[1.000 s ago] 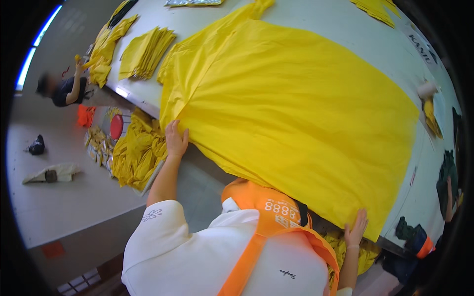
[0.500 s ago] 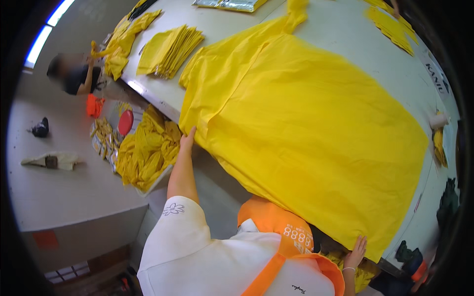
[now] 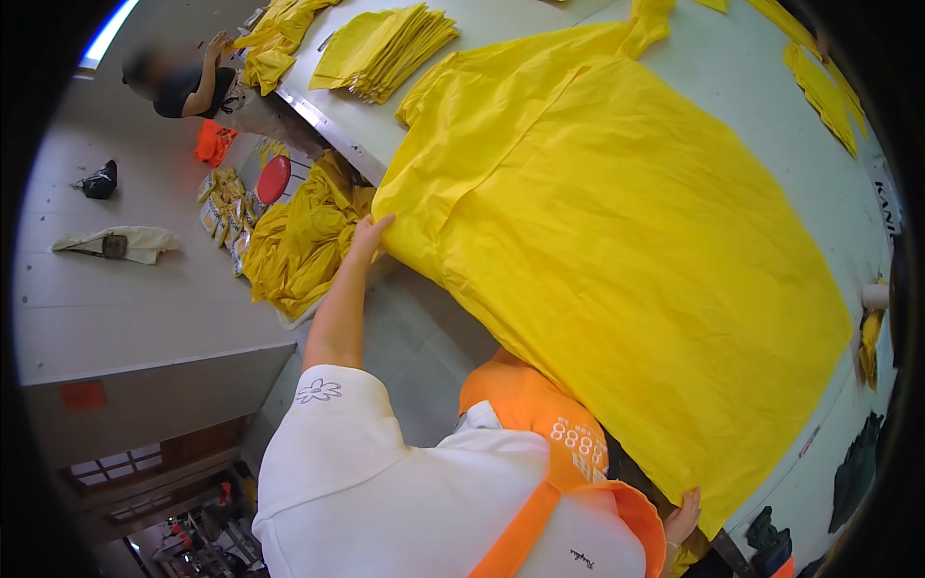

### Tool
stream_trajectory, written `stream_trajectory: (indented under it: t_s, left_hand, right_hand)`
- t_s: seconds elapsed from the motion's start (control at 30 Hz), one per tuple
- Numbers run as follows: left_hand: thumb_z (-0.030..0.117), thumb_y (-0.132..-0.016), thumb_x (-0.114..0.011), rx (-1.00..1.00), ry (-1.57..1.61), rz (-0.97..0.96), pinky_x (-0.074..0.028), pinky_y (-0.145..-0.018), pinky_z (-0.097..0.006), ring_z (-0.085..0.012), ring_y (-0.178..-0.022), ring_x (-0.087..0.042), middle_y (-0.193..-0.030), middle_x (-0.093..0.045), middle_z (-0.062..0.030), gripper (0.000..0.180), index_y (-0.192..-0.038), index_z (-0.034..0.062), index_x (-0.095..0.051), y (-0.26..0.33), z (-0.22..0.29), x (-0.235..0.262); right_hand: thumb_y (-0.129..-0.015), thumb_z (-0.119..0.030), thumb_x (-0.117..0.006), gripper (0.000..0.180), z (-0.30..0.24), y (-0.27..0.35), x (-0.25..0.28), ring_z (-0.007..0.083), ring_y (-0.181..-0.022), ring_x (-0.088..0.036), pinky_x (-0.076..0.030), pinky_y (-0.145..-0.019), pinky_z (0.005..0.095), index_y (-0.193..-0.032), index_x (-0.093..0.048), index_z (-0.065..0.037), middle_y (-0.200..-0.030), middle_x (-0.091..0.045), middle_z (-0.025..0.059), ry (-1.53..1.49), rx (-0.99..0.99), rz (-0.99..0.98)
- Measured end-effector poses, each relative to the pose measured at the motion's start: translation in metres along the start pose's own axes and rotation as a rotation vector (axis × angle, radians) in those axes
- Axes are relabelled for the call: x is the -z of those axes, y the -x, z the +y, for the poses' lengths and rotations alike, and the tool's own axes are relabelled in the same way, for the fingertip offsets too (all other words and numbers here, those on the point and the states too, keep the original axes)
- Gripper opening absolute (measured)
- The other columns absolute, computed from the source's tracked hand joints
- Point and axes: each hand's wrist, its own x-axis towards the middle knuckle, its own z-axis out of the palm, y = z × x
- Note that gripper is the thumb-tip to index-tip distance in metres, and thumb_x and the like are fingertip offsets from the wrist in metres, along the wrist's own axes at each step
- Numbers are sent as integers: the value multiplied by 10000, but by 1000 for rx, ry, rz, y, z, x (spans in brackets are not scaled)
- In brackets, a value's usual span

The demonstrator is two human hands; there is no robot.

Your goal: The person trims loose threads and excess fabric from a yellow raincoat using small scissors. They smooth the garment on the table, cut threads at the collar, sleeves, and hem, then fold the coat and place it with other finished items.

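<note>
A large sheet of bright yellow thin fabric [image 3: 617,260] lies spread over the pale grey counter [image 3: 771,125], filling the middle of the view and hanging over the counter's near edge. The left hand [image 3: 369,234] grips the sheet's corner at about nine o'clock, fingers curled around the overhanging hem. The right hand [image 3: 682,512] pinches the opposite near corner at about five o'clock, only its fingers showing past the orange collar. Held wide apart at both near corners, the cloth stays taut and flat along that edge, which seems the reason for the grip.

At eleven o'clock a neat stack of folded yellow fabric pieces [image 3: 385,48] sits square on the counter. A loose heap of crumpled yellow fabric [image 3: 299,231] lies on the floor just left of the left hand, below the counter edge. Beside it stands a small round red stool [image 3: 274,178]. Flat yellow strips [image 3: 824,87] lie at one o'clock. An orange rectangular label [image 3: 82,394] is stuck on a grey box face at eight o'clock. Another person [image 3: 183,82] works at ten o'clock.
</note>
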Motion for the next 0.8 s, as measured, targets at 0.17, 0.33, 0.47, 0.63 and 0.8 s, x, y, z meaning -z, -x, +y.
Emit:
stream_trajectory:
  t_s: [0.17,0.33,0.47,0.63,0.8]
  left_hand:
    - [176,-849,-627,-103,-69,34,-502,-662,-279,-164,-767,-633,-930,-658,-74,274,-1058,4,-590,4,9,-26]
    - [186,-850,-622,-77,-163,74,-496,-688,-289,-165,-780,-628,-940,-653,-86,283,-1053,-9,-593,3,17,-14]
    - [193,-858,-604,-68,-325,29,-492,-712,-281,-165,-795,-622,-949,-650,-80,333,-1113,-18,-569,24,81,13]
    - [125,-889,-530,-174,32,-58,-495,-773,-297,-188,-930,-599,-1126,-584,-124,413,-1286,29,-469,31,179,-29]
    - [133,-911,-504,-197,168,-97,-486,-807,-306,-174,-1005,-566,-1178,-557,-106,407,-1308,57,-450,-8,266,-159]
  right_hand:
    - [-820,55,-501,256,13,2,7,238,-1181,-469,-330,-1043,415,-1045,-564,-50,-1371,-420,93,-41,35,59]
    - [-801,64,-508,248,43,-2,23,274,-1160,-474,-343,-1018,414,-1015,-561,-50,-1291,-484,121,-90,142,73]
    - [-751,5,-584,108,81,-3,53,337,-908,-556,-436,-812,405,-857,-576,-15,-980,-605,160,-368,134,-99]
    - [-775,-44,-575,97,134,-79,148,109,-589,-495,-422,-569,288,-692,-552,0,-605,-533,13,-588,7,-358]
    - [-815,-116,-559,132,181,-218,213,167,-669,-573,-447,-617,302,-822,-625,-2,-731,-621,114,-283,-63,-153]
